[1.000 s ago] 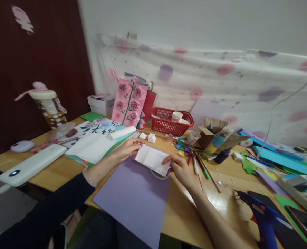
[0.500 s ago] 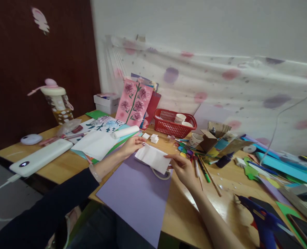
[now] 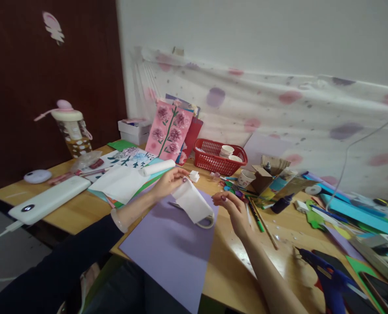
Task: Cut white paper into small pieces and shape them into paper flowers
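My left hand (image 3: 167, 183) pinches a folded piece of white paper (image 3: 191, 203) by its upper left end. The paper hangs slantwise over a sheet of purple paper (image 3: 167, 248). Partly covered by it, a pair of scissors (image 3: 208, 222) lies on the purple sheet, with a pale handle loop and part of a blade showing. My right hand (image 3: 235, 211) is raised to the right of the white paper, apart from it, fingers loosely bent with nothing visible in them.
Small white pieces (image 3: 194, 176) lie beyond my left hand. A red basket (image 3: 218, 163) with paper cups stands behind. Paint pots (image 3: 235, 188), brushes and a paper cup (image 3: 245, 178) are to the right. A blue glue gun (image 3: 327, 270) lies front right, a white power bank (image 3: 53, 198) left.
My right hand has let go of the white paper and moved slightly away. The paper, held by my left hand alone, now droops at a slant and shows the scissors' blade.
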{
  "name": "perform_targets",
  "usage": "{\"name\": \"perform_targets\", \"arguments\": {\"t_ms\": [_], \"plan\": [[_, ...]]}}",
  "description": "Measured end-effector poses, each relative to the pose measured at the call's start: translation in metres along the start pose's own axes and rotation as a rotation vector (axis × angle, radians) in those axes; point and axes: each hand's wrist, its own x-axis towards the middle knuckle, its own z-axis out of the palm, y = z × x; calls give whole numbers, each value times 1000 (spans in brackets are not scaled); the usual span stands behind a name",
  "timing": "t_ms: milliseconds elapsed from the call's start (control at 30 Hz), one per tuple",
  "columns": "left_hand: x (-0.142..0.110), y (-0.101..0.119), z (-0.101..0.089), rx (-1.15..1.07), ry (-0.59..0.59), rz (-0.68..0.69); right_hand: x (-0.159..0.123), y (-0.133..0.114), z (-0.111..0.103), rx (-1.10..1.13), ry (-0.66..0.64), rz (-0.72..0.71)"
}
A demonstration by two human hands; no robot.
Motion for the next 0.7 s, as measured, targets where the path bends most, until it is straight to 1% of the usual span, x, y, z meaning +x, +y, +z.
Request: {"name": "perform_targets", "arguments": {"t_ms": [67, 133, 200, 233, 267, 333, 433, 567, 633, 700], "plan": [[-2, 9, 12, 39, -110, -21, 0, -1, 5, 60, -62, 102], [-3, 17, 25, 75, -215, -46, -2, 0, 10, 72, -130, 156], [-1, 22, 35, 121, -273, -36, -3, 2, 13, 58, -163, 212], [1, 23, 38, 138, -276, -21, -4, 3, 13, 59, -166, 255], [3, 23, 41, 142, -255, -5, -4, 5, 13, 68, -157, 298], [6, 22, 44, 93, -174, 2, -4, 8, 12, 100, -115, 351], [4, 16, 46, -97, -55, -59, -4, 12, 12, 162, 13, 366], [-6, 8, 52, -281, -40, -157, -3, 13, 15, 192, 185, 367], [-11, 4, 57, -324, -28, -156, -3, 14, 16, 177, 230, 322], [-14, 1, 61, -343, 9, -130, -3, 15, 17, 142, 253, 268]]}}
